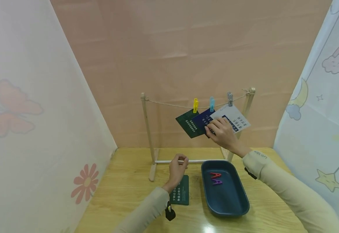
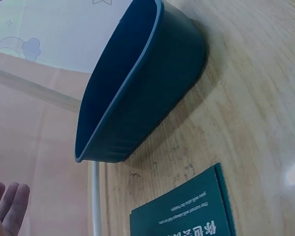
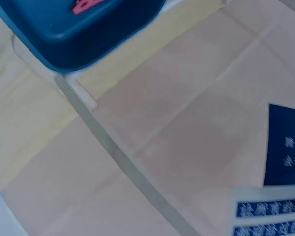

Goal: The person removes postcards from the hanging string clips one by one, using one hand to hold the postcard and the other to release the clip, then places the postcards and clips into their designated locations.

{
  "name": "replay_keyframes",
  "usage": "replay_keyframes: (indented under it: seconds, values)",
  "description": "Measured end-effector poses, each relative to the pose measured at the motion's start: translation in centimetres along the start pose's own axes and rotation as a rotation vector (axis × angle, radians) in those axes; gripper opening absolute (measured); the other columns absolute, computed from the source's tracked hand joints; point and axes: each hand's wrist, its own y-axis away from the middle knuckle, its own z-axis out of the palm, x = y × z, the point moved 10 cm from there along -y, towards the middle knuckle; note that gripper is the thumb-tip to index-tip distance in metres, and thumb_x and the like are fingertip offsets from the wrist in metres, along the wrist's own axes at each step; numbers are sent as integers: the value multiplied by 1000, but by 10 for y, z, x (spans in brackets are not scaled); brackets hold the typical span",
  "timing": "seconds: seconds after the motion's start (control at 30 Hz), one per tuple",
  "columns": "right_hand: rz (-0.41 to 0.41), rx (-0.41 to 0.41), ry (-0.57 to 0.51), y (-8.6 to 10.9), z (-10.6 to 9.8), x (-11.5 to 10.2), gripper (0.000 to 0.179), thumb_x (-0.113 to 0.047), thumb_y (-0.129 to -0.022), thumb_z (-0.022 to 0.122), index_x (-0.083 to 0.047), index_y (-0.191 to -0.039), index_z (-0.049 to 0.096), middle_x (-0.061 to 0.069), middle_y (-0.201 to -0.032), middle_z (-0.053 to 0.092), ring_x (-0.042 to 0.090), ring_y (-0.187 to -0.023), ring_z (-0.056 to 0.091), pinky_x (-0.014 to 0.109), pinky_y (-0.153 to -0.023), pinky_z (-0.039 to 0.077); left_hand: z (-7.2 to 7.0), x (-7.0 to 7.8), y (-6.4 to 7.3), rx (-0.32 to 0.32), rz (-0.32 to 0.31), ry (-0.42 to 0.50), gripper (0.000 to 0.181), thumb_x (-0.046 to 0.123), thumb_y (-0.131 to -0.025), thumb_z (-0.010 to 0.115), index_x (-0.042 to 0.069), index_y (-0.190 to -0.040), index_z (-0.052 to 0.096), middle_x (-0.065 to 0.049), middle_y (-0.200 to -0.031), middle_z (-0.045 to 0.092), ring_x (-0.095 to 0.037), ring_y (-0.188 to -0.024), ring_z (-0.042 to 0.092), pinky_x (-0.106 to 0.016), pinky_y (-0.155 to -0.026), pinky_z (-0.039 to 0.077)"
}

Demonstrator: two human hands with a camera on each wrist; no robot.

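Observation:
My right hand (image 1: 222,132) is raised before the hanging cards, its fingers bent over the navy card (image 1: 200,120) and the white card (image 1: 240,121). Whether it pinches either card is hidden; the right wrist view shows only a fingertip by the white card (image 3: 243,223). A blue clothespin (image 1: 212,103) is above the navy card, a grey clothespin (image 1: 230,99) above the white one. At the left a yellow clothespin (image 1: 195,105) holds a green card (image 1: 190,127). My left hand (image 1: 177,168), loosely curled and holding nothing, hovers above a stack of green cards (image 1: 184,194).
A wooden stand (image 1: 147,123) carries the sagging string (image 1: 169,104) at the back of the table. On the right is a dark blue basin (image 1: 227,204) containing a red clothespin (image 1: 215,175) and a purple clothespin (image 1: 217,182). Printed sheets enclose the table.

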Motion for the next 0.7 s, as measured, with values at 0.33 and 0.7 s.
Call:
replay_keyframes:
  seconds: [0.33,0.7]
  values:
    - [-40,40,22,-34,-15,14,29,-18,-99,58,2,-79,66,16,-82,64,36,-73,56,47,-63,42,-4,-3,0,32,-41,25,20,14,-100,61,-3,-111,62,-13,-100,64,-20,-80,68,-28,-69,59]
    - [-35,24,36,-74,-20,22,30,-21,-100,57,2,-83,68,16,-85,65,37,-77,56,49,-69,45,-4,13,-8,73,60,-4,14,9,-100,60,-3,-107,61,-15,-102,63,-25,-80,68,-28,-68,59]
